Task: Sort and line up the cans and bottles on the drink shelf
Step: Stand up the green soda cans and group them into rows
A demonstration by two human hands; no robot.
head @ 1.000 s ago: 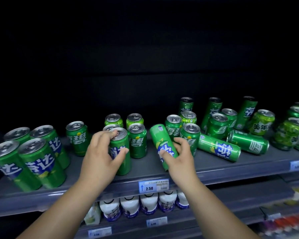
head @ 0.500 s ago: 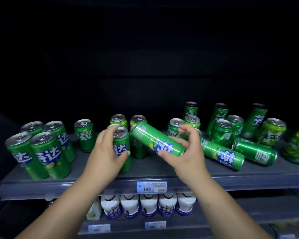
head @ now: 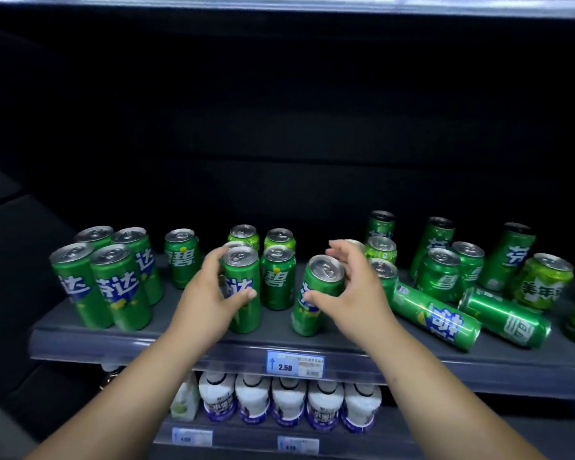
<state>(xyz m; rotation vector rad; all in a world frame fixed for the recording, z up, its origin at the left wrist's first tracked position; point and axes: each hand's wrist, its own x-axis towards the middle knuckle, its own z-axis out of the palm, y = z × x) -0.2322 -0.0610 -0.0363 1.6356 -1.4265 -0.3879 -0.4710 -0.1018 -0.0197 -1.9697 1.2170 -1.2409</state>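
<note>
Clasping 1 upright can (head: 246,313) is the left grip (head: 206,300); the right grip (head: 356,293) clasps 1 tilted can (head: 322,278).

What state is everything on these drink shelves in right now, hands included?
left hand, grips centre can
centre can, upright
right hand, cupped round tilted can
tilted can, leaning slightly
blue-label can, lying on its side
white-label can, lying on its side
four left cans, standing
white bottles, upright on lower shelf
</note>
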